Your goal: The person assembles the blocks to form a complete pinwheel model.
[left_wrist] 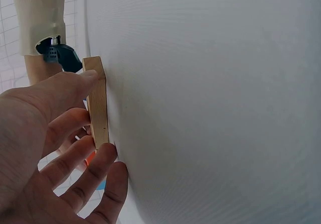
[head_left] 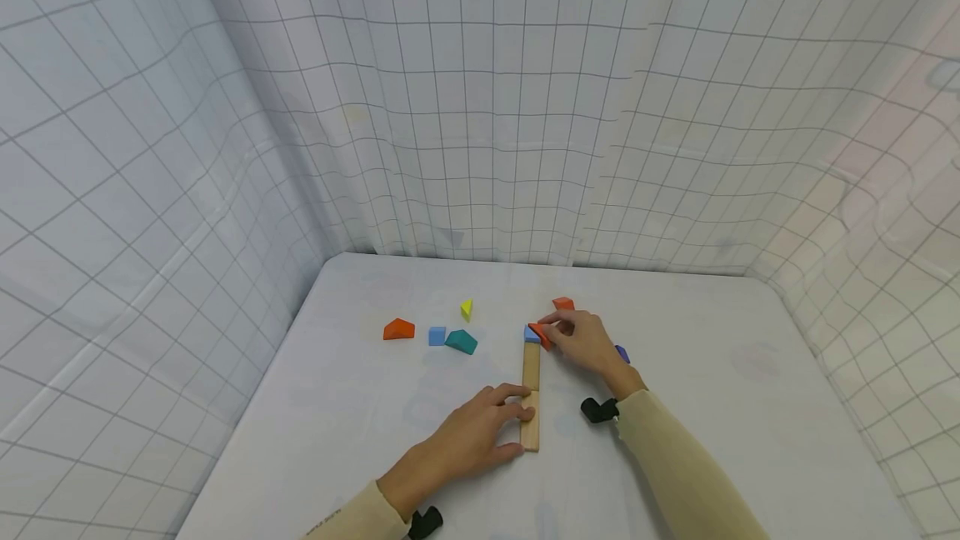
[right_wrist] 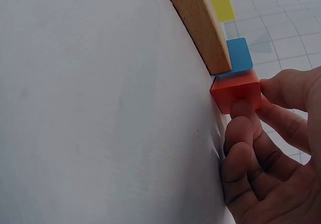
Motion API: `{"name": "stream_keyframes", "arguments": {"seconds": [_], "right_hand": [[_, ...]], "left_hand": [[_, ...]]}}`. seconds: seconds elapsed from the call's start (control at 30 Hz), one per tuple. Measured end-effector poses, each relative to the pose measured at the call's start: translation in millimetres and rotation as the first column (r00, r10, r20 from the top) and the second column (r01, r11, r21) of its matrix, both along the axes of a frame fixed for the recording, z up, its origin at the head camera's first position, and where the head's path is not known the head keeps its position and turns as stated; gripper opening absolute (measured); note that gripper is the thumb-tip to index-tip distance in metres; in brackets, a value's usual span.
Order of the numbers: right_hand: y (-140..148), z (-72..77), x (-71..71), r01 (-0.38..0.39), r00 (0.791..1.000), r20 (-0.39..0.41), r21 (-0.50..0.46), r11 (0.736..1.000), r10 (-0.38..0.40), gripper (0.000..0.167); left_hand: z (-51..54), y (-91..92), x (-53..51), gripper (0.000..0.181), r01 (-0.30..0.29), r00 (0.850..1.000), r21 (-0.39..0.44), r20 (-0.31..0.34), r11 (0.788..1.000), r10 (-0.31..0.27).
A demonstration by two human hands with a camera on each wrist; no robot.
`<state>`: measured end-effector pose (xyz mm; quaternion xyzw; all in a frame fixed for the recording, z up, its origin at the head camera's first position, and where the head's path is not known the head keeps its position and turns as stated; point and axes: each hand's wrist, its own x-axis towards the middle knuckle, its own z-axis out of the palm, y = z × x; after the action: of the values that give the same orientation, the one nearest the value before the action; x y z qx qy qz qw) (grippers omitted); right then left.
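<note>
- To the far left of the wooden row [head_left: 531,365], on the white table [head_left: 712,407], lies an orange-red block [head_left: 399,329] with slanted sides.
- Nearer to the row, also on its left, there is a light-blue cube [head_left: 437,336].
- A teal block [head_left: 461,342] is just beside this cube, on the side toward the row.
- A small yellow block [head_left: 467,310] lies to the left of the row and farther away than its far end.
- The left hand [head_left: 480,432] comes to the row from the left. Its fingers are spread apart and rather relaxed, and the tips touch the near part of the wood.
- The row itself consists of two plain wooden blocks, lying lengthwise end to end.
- At the far end of the row is a blue block [head_left: 531,334], in line with it.
- At the same far end, on the right, is a red block [head_left: 546,340], just beside the blue one; whether it rests on the table, I cannot tell.
- Beyond the row, a little to the right, lies an orange block [head_left: 564,303].
- The right hand [head_left: 583,342] is to the right of the row's far end, its thumb and fingers clamped on the red block.
- Farther right of the row, a dark-blue block [head_left: 622,353] is partly hidden behind this hand.
</note>
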<state>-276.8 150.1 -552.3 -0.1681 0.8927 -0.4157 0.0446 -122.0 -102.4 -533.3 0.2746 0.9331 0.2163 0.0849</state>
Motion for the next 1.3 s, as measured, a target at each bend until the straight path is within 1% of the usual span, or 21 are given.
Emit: {"name": "stream_keyframes", "arguments": {"seconds": [0.2, 0.4, 0.53, 0.7, 0.87, 1.3], "right_hand": [[-0.1, -0.4, 0.4, 0.004, 1.000, -0.020, 0.011, 1.000, -0.004, 0.023], [-5.6, -3.7, 0.4, 0.045, 0.996, -0.073, 0.052, 0.998, -0.041, 0.026], [-13.2, -2.3, 2.7, 0.068, 0.994, -0.088, 0.047, 0.997, -0.063, 0.030], [-22.2, -1.0, 5.2, 0.102, 0.988, -0.124, 0.050, 0.994, -0.095, 0.031], [-27.0, -0.4, 8.2, 0.129, 0.984, -0.129, 0.050, 0.990, -0.122, 0.031], [-28.2, -2.7, 7.5, 0.143, 0.984, -0.115, 0.069, 0.987, -0.135, 0.029]], "left_hand": [[0.2, 0.5, -0.1, 0.047, -0.004, 1.000, -0.004, 0.000, 1.000, 0.004], [0.3, 0.4, 0.4, 0.047, 0.001, 1.000, -0.004, -0.014, 1.000, -0.001], [-1.3, 0.1, 0.5, 0.047, 0.004, 1.000, 0.000, -0.019, 1.000, -0.004], [-1.6, -0.3, 0.3, 0.046, 0.007, 1.000, 0.016, -0.011, 1.000, -0.007], [-1.3, -0.3, 0.6, 0.046, 0.008, 1.000, 0.023, -0.007, 1.000, -0.008], [0.7, 0.3, 0.4, 0.046, 0.002, 1.000, 0.017, 0.000, 1.000, -0.002]]}}
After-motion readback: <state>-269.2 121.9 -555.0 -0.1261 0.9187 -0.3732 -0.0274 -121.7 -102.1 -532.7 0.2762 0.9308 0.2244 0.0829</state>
